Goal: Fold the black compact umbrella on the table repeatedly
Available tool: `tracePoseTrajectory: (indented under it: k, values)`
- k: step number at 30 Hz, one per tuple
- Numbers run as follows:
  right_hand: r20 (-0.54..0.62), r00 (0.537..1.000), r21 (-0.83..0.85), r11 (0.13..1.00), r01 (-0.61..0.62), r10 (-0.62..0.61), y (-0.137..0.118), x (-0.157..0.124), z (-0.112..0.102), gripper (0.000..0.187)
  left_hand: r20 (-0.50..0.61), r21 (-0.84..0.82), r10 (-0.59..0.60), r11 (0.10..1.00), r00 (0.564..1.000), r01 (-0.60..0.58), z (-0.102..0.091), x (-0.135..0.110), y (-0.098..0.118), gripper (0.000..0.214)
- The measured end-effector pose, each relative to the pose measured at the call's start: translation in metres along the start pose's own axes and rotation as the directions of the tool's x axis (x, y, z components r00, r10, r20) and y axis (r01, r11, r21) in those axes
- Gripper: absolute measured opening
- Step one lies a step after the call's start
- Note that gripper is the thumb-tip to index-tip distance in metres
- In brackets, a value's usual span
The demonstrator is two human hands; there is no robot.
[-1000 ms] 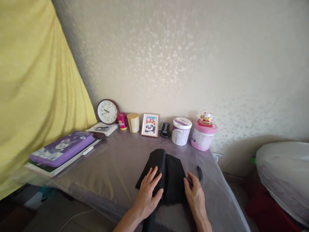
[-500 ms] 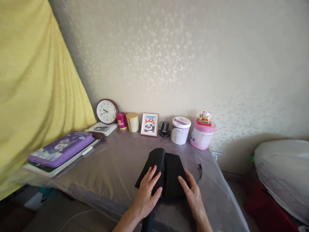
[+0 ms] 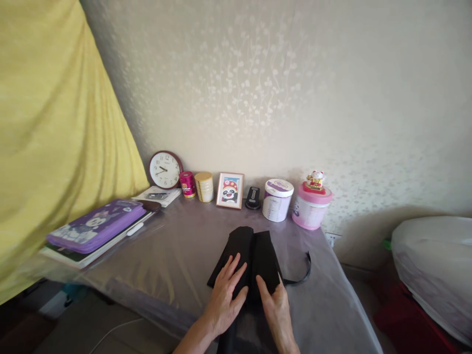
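Observation:
A folded black garment [image 3: 258, 250] lies on the table near its front edge. My left hand [image 3: 225, 294] rests flat on the garment's left fold, fingers spread. My right hand [image 3: 275, 307] lies on its right fold with the fingers stretched out, close beside the left hand. A thin black strap [image 3: 304, 273] curves out from the garment to the right.
The table [image 3: 177, 250] has a clear plastic cover. Along the wall stand a clock [image 3: 164, 169], two small tins, a framed panda picture [image 3: 229, 191], a black gadget, a white tub [image 3: 277, 199] and a pink tub [image 3: 310, 210]. A purple case [image 3: 96, 225] lies at left. A yellow curtain hangs left.
My right hand has slid left across the garment, folding its right side inward and narrowing it. The strap now shows more fully. My left hand stays in place.

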State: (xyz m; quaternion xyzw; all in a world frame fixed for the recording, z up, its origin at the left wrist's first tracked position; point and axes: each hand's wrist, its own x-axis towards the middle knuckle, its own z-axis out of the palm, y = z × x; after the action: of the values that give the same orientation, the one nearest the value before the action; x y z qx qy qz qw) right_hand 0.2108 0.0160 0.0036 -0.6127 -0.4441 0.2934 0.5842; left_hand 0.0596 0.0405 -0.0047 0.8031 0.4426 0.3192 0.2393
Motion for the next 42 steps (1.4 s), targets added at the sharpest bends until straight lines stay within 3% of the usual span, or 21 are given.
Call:
tracePoseTrajectory:
  k: [5,12,15,18,26,34,36,39,42]
  values:
    - [-0.037,0.991,-0.032,0.992,0.126,-0.127,-0.005,0.001,0.018,0.042,-0.009,-0.006,-0.003,1.0,1.0,0.003,0.003,0.0,-0.005,0.054]
    - [0.089,0.95,-0.186,0.932,0.311,-0.3,-0.004,-0.003,0.04,0.032,-0.055,-0.144,-0.071,0.988,0.996,0.062,0.009,0.001,-0.01,0.049]
    - [0.133,0.927,-0.233,0.898,0.373,-0.35,-0.005,-0.004,0.042,0.028,-0.065,-0.284,-0.122,0.954,0.99,0.099,0.009,0.002,-0.008,0.048]
    - [0.193,0.906,-0.257,0.871,0.418,-0.377,-0.01,-0.005,0.04,0.028,-0.002,-0.369,-0.159,0.918,0.987,0.147,0.003,0.002,-0.005,0.044]
    - [0.294,0.852,-0.37,0.77,0.519,-0.433,-0.015,-0.017,0.037,0.024,0.089,-0.323,-0.264,0.904,0.96,0.279,-0.015,-0.01,-0.016,0.027]
    - [0.354,0.804,-0.474,0.649,0.595,-0.478,-0.024,-0.025,0.04,0.019,0.103,-0.337,-0.345,0.87,0.933,0.359,-0.02,-0.009,-0.03,0.025]
    - [0.333,0.796,-0.486,0.632,0.604,-0.505,-0.024,-0.028,0.042,0.018,0.103,-0.407,-0.304,0.856,0.947,0.319,-0.022,-0.008,-0.033,0.034]
    - [0.329,0.771,-0.418,0.648,0.637,-0.546,-0.018,-0.031,0.045,0.021,0.1,-0.555,-0.228,0.795,0.969,0.244,-0.023,-0.008,-0.042,0.064]
    - [0.349,0.748,-0.384,0.642,0.664,-0.564,-0.012,-0.035,0.047,0.028,0.146,-0.601,-0.208,0.758,0.967,0.254,-0.026,-0.01,-0.054,0.073]
